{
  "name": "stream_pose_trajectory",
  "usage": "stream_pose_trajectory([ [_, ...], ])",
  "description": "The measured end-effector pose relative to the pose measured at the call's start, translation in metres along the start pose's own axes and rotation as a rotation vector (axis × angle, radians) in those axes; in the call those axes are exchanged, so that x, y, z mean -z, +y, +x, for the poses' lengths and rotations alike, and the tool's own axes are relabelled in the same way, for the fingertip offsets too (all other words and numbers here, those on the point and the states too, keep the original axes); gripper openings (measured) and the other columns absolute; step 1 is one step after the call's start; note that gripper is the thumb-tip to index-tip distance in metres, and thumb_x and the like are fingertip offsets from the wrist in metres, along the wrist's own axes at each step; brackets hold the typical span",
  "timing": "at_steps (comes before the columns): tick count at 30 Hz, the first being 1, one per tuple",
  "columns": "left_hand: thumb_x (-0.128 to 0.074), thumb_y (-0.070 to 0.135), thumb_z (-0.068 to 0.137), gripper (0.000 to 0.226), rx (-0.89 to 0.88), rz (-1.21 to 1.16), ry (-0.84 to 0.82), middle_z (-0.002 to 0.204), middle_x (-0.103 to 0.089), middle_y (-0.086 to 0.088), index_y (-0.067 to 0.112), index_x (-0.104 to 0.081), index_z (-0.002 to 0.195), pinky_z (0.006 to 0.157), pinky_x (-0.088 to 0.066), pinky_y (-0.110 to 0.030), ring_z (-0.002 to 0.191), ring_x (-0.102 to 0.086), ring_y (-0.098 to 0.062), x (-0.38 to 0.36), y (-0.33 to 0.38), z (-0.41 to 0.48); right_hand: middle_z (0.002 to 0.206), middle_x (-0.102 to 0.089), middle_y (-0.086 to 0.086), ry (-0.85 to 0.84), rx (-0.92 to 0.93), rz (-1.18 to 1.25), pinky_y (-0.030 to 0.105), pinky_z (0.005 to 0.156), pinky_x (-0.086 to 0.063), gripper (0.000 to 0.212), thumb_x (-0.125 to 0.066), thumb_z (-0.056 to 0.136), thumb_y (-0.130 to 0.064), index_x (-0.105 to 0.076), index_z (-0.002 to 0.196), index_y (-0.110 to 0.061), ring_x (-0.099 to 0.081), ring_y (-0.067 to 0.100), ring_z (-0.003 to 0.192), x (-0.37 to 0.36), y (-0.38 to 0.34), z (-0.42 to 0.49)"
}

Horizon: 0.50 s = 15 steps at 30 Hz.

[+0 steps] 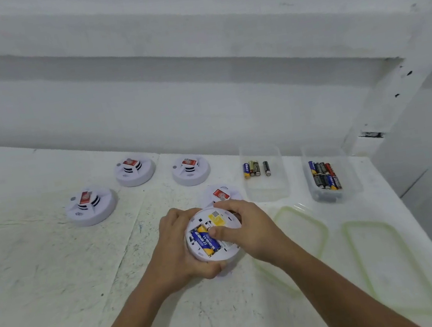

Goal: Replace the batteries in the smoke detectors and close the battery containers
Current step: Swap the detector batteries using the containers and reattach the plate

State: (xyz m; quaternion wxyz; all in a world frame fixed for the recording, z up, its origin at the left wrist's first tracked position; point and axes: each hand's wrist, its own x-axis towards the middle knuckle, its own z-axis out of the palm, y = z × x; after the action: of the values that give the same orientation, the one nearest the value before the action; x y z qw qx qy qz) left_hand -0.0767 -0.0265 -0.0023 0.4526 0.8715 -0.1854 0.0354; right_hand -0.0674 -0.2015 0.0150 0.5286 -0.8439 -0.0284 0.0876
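White plastic, round and shallow, the smoke detector [225,256] lies upturned between both hands over the scuffed white table [57,273]. I cannot tell whether it rests on the table. The left hand [174,254] cups it, fingers curled round the near rim. The right hand [250,228] grips the far rim, and its thumb [217,231] bears down on the blue-and-yellow batteries [204,241] lying in the open bay just beneath it.

I'd judge the shell light and stiff but smooth enough to slip. The rim, where the fingers already sit, looks the safe hold. The bay's thin clips and contacts probably want a gentle push rather than force, since the springs will likely push back.

Whether the cells are fully seated is hidden under the thumb, and I see no battery cover anywhere. Just beyond the right fingertips, another white detector with a red sticker [221,194] is half covered by them. Print on the yellow label [216,218] beside the thumb is too small to read. Further off to the right stand two clear plastic tubs [267,193] of loose batteries, their brands unreadable.
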Motion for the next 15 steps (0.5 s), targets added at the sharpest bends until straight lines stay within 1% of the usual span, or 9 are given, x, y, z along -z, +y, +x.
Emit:
stream_pose_trajectory([
  [3,-0.07,0.053,0.034,0.076,0.024,0.015,0.008,0.093,-0.039,0.04,0.05,-0.043,0.105,0.076,-0.039,-0.021,0.102,-0.036,0.006,0.019,-0.014,-0.006,0.116,-0.064,-0.006,0.005,0.002,-0.053,0.033,0.087,-0.055,0.058,-0.076,0.073,-0.045,-0.057,0.124,-0.026,-0.063,0.008,0.101,-0.022,-0.003,0.006],
  [6,-0.069,0.054,0.033,0.074,0.045,0.021,-0.028,0.097,-0.041,0.042,0.052,-0.042,0.102,0.076,-0.04,-0.019,0.101,-0.037,0.005,0.039,-0.03,-0.012,0.124,-0.062,-0.004,0.014,-0.021,-0.081,0.031,0.091,-0.053,0.062,-0.074,0.077,-0.043,-0.052,0.131,-0.024,-0.06,0.01,0.107,-0.048,-0.009,0.009],
  [7,-0.07,0.054,0.033,0.075,0.052,0.021,-0.038,0.097,-0.042,0.039,0.051,-0.043,0.102,0.076,-0.04,-0.019,0.101,-0.038,0.005,0.045,-0.037,-0.013,0.126,-0.06,-0.004,0.013,-0.031,-0.083,0.03,0.092,-0.053,0.062,-0.073,0.078,-0.041,-0.05,0.134,-0.023,-0.059,0.01,0.109,-0.056,-0.011,0.01],
  [9,-0.072,0.055,0.032,0.079,0.07,0.021,-0.056,0.092,-0.044,0.029,0.05,-0.044,0.106,0.073,-0.038,-0.017,0.1,-0.039,0.004,0.054,-0.052,-0.015,0.13,-0.058,-0.006,0.005,-0.056,-0.109,0.025,0.093,-0.049,0.062,-0.069,0.082,-0.038,-0.047,0.138,-0.022,-0.057,0.01,0.113,-0.07,-0.017,0.012],
  [10,-0.073,0.055,0.032,0.08,0.076,0.02,-0.071,0.091,-0.044,0.025,0.05,-0.044,0.107,0.072,-0.037,-0.014,0.099,-0.04,0.003,0.059,-0.06,-0.016,0.13,-0.057,-0.007,-0.001,-0.066,-0.141,0.024,0.093,-0.047,0.06,-0.067,0.083,-0.039,-0.047,0.138,-0.022,-0.056,0.01,0.114,-0.076,-0.02,0.012],
  [13,-0.079,0.055,0.034,0.08,0.063,0.027,-0.116,0.091,-0.046,0.017,0.051,-0.046,0.106,0.072,-0.037,-0.007,0.096,-0.042,0.0,0.069,-0.079,-0.015,0.125,-0.061,-0.005,0.011,-0.071,-0.287,0.03,0.092,-0.048,0.057,-0.057,0.081,-0.053,-0.052,0.13,-0.024,-0.058,0.013,0.111,-0.094,-0.021,0.012],
  [15,-0.083,0.053,0.036,0.081,0.036,0.026,-0.138,0.091,-0.047,0.016,0.049,-0.049,0.109,0.073,-0.038,-0.009,0.094,-0.043,-0.001,0.076,-0.09,-0.013,0.12,-0.062,-0.003,0.062,-0.091,-0.374,0.031,0.092,-0.045,0.051,-0.054,0.085,-0.052,-0.054,0.127,-0.024,-0.056,0.015,0.11,-0.102,-0.02,0.01],
])
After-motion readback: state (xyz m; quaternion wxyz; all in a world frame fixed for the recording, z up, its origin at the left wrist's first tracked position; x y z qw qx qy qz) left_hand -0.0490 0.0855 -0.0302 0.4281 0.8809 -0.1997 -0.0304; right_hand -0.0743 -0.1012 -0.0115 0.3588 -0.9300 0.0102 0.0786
